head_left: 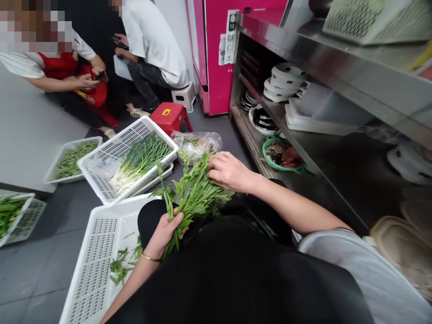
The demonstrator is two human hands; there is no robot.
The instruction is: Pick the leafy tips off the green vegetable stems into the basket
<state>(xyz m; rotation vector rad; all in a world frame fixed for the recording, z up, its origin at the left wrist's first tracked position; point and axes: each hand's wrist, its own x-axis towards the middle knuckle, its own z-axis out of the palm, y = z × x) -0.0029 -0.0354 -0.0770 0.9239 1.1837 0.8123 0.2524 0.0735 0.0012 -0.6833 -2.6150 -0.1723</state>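
Watching from my end, I'm seeing a red stool (170,116) and a clear plastic bag (213,141) sitting just beyond the hands, steel shelving (303,63) running along the right, a pink cabinet (218,90) standing behind, and a dark knee (148,215) covering part of the nearest basket (94,252). Two people are sitting at the back, one wearing a red apron (60,65), one a white shirt (155,42); a white stool (185,96) is showing beside the second. Containers — the nearest basket is holding a few loose leaves (119,267), the middle basket (130,134) scallions (145,155), the bean basket (60,179) green beans (76,158), the far-left basket (30,220) long green vegetables (11,211); a green basket (283,168) on the low shelf is holding dark and reddish items I'm not making out. I'm counting four white floor baskets, two stools, one bunch in hand. That bunch of greens (199,193) is lying above the lap, between both hands: the left hand (168,227) is gripping its stems, fingers wrapped; the right hand (229,171) is touching the leafy top, fingers curled narrow — whether they're pinching a leaf, I'm not able to tell.
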